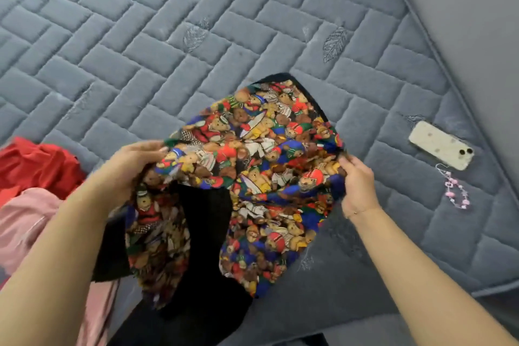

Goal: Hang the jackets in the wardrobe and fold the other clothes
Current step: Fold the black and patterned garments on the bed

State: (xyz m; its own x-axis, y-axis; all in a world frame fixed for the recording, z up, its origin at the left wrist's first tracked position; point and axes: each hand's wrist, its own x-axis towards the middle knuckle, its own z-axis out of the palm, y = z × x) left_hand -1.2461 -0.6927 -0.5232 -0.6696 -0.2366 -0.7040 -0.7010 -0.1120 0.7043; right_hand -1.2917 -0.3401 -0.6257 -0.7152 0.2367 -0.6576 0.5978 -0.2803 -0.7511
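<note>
Left hand [132, 161] and right hand [358, 184], each clamped on an edge of teddy-bear print garment [261, 171], held spread above grey quilted bed [196, 22]. Red garment [36, 166] and pink garment [25, 222] near left; phone [441, 144] with beaded charm [456, 191] at right.

The red cloth [36, 166] and the pink cloth [25, 222] are cut by the left edge of the picture, so their full shape does not show. The black cloth [202, 275] continues under the bear-print cloth [261, 166] and out of the bottom edge. The fingertips of the left hand [134, 163] and of the right hand [356, 182] are hidden in the print cloth's folds. Both forearms leave the picture at the bottom corners. The beads on the phone [441, 149] strap are too small to tell.
</note>
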